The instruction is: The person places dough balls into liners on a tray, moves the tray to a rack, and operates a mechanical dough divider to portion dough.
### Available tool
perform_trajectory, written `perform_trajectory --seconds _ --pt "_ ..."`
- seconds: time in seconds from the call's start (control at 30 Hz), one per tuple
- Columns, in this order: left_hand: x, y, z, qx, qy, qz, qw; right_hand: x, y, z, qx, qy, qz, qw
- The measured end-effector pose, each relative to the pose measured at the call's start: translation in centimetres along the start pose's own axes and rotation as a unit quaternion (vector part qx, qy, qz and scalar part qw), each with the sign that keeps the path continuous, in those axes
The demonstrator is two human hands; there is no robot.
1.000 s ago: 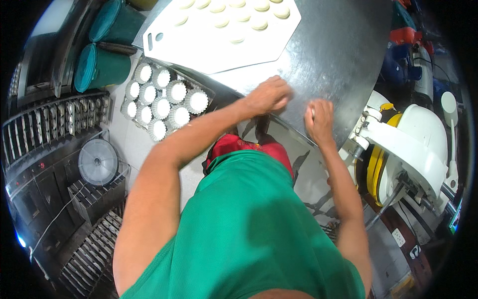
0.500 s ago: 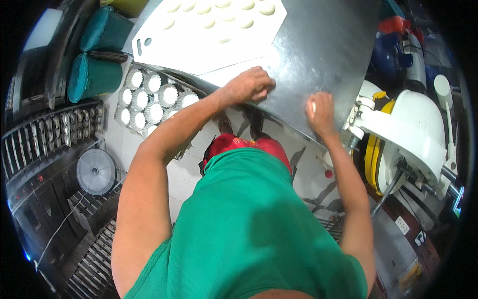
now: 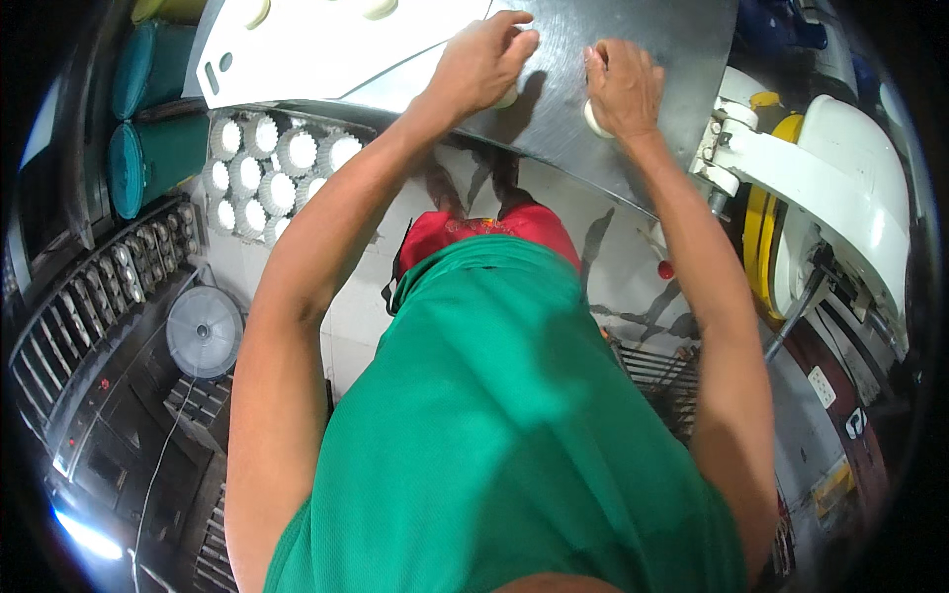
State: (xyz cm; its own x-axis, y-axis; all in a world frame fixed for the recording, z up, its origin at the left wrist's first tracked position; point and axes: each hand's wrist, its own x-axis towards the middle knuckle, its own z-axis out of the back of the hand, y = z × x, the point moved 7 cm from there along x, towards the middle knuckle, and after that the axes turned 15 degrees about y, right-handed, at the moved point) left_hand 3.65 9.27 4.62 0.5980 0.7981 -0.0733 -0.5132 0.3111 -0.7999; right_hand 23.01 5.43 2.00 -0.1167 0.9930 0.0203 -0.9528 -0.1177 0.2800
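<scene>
My left hand [image 3: 481,61] is curled over the steel tabletop beside the white board, with a pale dough ball [image 3: 507,98] partly showing beneath its palm. To the right, my right hand [image 3: 627,91] cups a second dough ball [image 3: 595,121], whose rounded edge peeks out on the thumb side of the palm. Its bent fingers point toward the far side. Most of both dough balls is hidden by my hands. On the white board [image 3: 297,64], which has cut-out holes at its left corner, rest more dough rounds, including one [image 3: 378,8] at the top edge of the view.
Below the left table edge sits a tray of fluted metal cups [image 3: 279,194] with white insides. Green bins [image 3: 148,163] stand farther left, near a rack of moulds [image 3: 129,272]. A white and yellow machine [image 3: 840,198] stands close beside the table [image 3: 559,128] on the right.
The view has shifted, so board and table sit higher in it. Both hands have changed from tight curls to looser ones, and the dough's edges now show beneath them.
</scene>
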Motion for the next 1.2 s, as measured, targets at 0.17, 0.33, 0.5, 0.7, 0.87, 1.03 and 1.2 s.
perform_trajectory --seconds 0.17,0.33,0.5,0.7,0.87,1.03,1.2 --pt "-0.5 -1.8 -2.9 0.282 -0.075 -0.080 0.953 -0.4 0.1 -0.8 -0.001 -0.019 0.039 0.999" --pt "0.7 -1.8 -2.9 0.340 -0.034 -0.046 0.939 0.5 1.3 0.6 0.030 -0.028 0.060 0.997" --pt "1.6 -1.3 -4.5 0.366 -0.012 0.012 0.931 -1.2 -0.3 3.4 0.180 0.094 0.030 0.979" --pt "0.1 2.1 -2.6 -0.006 0.034 0.072 0.997 -3.6 -1.2 3.2 0.220 0.313 0.008 0.924" --pt "-1.6 0.2 -0.9 0.086 0.216 0.137 0.963 -2.4 -0.5 3.5 0.180 0.382 0.031 0.906" --pt "-4.6 -0.6 -2.2 0.024 0.188 0.079 0.979 -1.8 -1.3 1.4 0.566 0.364 -0.058 0.737" --pt "-8.1 2.7 1.3 -0.371 -0.040 0.136 0.918 7.4 4.3 0.4 0.592 0.327 0.008 0.737"
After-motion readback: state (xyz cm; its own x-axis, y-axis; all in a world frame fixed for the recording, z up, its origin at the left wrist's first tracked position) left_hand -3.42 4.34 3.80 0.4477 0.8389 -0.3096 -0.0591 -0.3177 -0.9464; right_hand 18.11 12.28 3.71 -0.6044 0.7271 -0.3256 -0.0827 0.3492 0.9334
